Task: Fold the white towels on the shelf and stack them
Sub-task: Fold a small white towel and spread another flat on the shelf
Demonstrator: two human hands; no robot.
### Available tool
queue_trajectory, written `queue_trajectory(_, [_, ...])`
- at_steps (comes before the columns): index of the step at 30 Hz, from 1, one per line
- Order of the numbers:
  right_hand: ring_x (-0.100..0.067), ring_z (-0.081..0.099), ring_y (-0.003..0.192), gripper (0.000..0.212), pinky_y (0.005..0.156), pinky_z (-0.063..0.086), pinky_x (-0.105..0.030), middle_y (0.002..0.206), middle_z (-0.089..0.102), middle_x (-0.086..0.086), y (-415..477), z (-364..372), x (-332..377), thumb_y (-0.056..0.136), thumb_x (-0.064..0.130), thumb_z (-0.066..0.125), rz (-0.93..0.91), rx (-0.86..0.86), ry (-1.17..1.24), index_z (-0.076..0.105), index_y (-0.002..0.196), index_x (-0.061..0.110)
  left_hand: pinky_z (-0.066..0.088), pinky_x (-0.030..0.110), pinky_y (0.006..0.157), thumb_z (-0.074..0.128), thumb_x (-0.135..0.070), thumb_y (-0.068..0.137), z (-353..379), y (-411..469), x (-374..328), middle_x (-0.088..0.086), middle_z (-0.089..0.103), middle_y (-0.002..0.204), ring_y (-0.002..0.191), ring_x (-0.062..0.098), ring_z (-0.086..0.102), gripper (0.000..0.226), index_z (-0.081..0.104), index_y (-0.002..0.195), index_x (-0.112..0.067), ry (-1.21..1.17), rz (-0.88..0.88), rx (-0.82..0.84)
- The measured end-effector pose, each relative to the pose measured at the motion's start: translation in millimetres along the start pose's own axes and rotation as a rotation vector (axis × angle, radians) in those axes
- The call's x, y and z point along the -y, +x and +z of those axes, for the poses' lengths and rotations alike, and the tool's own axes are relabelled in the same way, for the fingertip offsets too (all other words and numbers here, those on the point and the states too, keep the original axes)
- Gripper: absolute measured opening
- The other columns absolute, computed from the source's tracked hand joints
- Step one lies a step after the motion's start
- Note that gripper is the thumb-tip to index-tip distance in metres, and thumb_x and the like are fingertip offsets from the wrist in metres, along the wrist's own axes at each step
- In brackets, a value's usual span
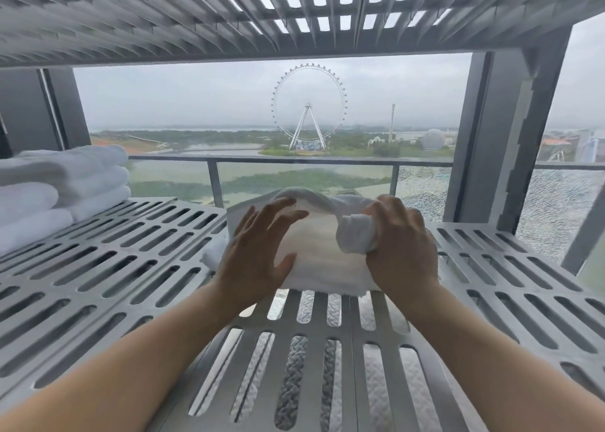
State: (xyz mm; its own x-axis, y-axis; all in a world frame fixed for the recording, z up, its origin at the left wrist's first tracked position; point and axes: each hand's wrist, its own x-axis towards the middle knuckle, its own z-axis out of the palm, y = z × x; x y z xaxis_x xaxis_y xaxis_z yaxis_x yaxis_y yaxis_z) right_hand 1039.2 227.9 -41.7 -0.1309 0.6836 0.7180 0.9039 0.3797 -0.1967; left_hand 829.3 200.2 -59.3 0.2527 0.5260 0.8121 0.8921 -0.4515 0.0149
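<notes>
From the head view, a grey metal shelf (98,268) with long slots fills the lower half of the scene. A second slotted shelf (163,15) hangs close overhead, and a thick grey upright (491,137) stands at the right. Behind the shelf is a window, with a balcony railing (294,160) running across it. Far off are a large Ferris wheel (308,104), a thin tower (393,120), water and green land under a grey sky. Through the nearest slots, white textured cloth (291,366) shows on a level below. Nothing lies between the camera and the work except the person's own bare forearms, which reach in from the bottom corners.

At the left edge, a stack of folded towels (65,189) sits on the shelf, well apart from the hands. It is white and thick, with rounded folds facing the middle.

The towel being worked (314,248) lies at the centre of the shelf, towards the window. It is white, partly folded, and humped at its far edge. The left hand (258,251) rests flat on its left side with fingers spread wide and straight. The right hand (402,245) is curled round a bunched, rolled end of the same towel, lifting it just above the rest of the cloth.
</notes>
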Motion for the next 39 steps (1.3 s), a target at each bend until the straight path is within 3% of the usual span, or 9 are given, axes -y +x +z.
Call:
queue_trajectory(7, [-0.029, 0.032, 0.119, 0.051, 0.089, 0.037, -0.044, 0.135, 0.028, -0.003, -1.2, 4.1, -12.1, 0.071, 0.015, 0.053, 0.079, 0.245, -0.009, 0.041, 0.12, 0.022, 0.033, 0.049, 0.103, 0.07, -0.036, 0.071, 6.9, -6.5, 6.5, 0.008, 0.024, 0.145, 0.132, 0.029, 0.028, 0.088, 0.017, 0.14, -0.025, -0.038, -0.421, 0.056])
queue_trajectory(10, [-0.023, 0.018, 0.13, 0.066, 0.099, 0.028, -0.049, 0.142, 0.017, 0.002, -3.4, 0.8, -8.5, 0.065, 0.025, 0.056, -0.055, 0.295, 0.084, 0.034, 0.127, 0.026, 0.038, 0.033, 0.078, 0.066, -0.045, 0.076, 7.9, -7.7, 12.9, 0.007, 0.049, 0.128, 0.111, 0.027, 0.05, 0.075, 0.025, 0.135, -0.022, -0.075, -0.579, 0.216])
queue_trajectory(18, [-0.022, 0.006, 0.141, 0.111, 0.106, 0.012, -0.061, 0.154, -0.006, 0.014, -9.8, -1.2, 11.7, 0.068, 0.052, 0.063, -0.347, 0.254, 0.135, -0.025, 0.135, 0.048, 0.043, 0.027, 0.064, 0.072, -0.007, 0.07, 2.9, -3.4, -0.4, 0.007, 0.064, 0.1, 0.082, 0.028, 0.061, 0.045, 0.052, 0.109, -0.013, -0.101, 0.017, 0.057])
queue_trajectory(21, [-0.021, 0.019, 0.135, 0.092, 0.104, 0.02, -0.061, 0.148, 0.019, 0.007, -7.9, 0.0, 13.4, 0.075, 0.047, 0.063, -0.36, 0.287, 0.015, -0.003, 0.14, 0.047, 0.047, 0.022, 0.077, 0.07, 0.002, 0.064, 2.7, -3.8, -7.3, 0.0, 0.059, 0.117, 0.101, 0.012, 0.056, 0.064, 0.047, 0.119, -0.021, -0.224, 0.169, 0.08])
queue_trajectory(24, [-0.024, 0.035, 0.12, 0.031, 0.094, 0.035, -0.05, 0.124, 0.042, 0.003, -5.6, 1.3, 11.9, 0.083, 0.02, 0.052, -0.299, 0.177, -0.023, 0.045, 0.11, 0.033, 0.049, 0.023, 0.079, 0.077, -0.016, 0.064, 5.6, -3.5, -8.9, -0.007, 0.049, 0.123, 0.1, 0.003, 0.051, 0.073, 0.039, 0.127, -0.026, -0.333, 0.065, 0.082])
queue_trajectory(28, [-0.027, 0.047, 0.104, 0.027, 0.083, 0.044, -0.044, 0.109, 0.05, -0.004, 4.4, -7.2, -10.9, 0.08, -0.003, 0.045, -0.14, 0.057, -0.044, 0.056, 0.09, 0.02, 0.046, 0.034, 0.09, 0.077, -0.052, 0.061, 4.7, -8.2, 3.2, -0.008, 0.042, 0.138, 0.111, 0.005, 0.049, 0.093, 0.029, 0.138, -0.027, -0.222, -0.048, 0.266])
queue_trajectory(31, [-0.027, 0.047, 0.108, 0.03, 0.083, 0.043, -0.04, 0.111, 0.05, -0.002, 8.2, -14.1, -32.4, 0.076, -0.005, 0.044, -0.053, 0.147, -0.019, 0.053, 0.082, 0.023, 0.041, 0.038, 0.102, 0.073, -0.049, 0.07, 6.0, -12.2, 9.4, -0.008, 0.04, 0.142, 0.125, 0.011, 0.042, 0.085, 0.031, 0.14, -0.026, -0.156, -0.058, 0.42])
queue_trajectory(35, [-0.012, 0.025, 0.131, 0.052, 0.112, 0.012, -0.052, 0.138, 0.034, 0.01, 0.7, -20.7, -34.1, 0.067, 0.023, 0.055, -0.144, 0.547, 0.153, 0.046, 0.115, 0.042, 0.04, 0.037, 0.104, 0.067, -0.041, 0.079, 9.9, -11.7, 12.8, -0.006, 0.041, 0.142, 0.128, 0.011, 0.04, 0.064, 0.04, 0.136, -0.027, -0.137, -0.064, 0.446])
queue_trajectory(39, [-0.015, 0.016, 0.138, 0.064, 0.108, 0.007, -0.051, 0.149, 0.024, 0.016, -4.1, -22.0, -10.3, 0.069, 0.067, 0.034, -0.163, 0.512, 0.295, 0.033, 0.131, 0.052, 0.046, 0.04, 0.095, 0.051, -0.027, 0.085, 17.4, -9.5, 16.4, -0.007, 0.046, 0.135, 0.121, 0.015, 0.048, 0.049, 0.041, 0.133, -0.028, -0.045, -0.044, 0.549])
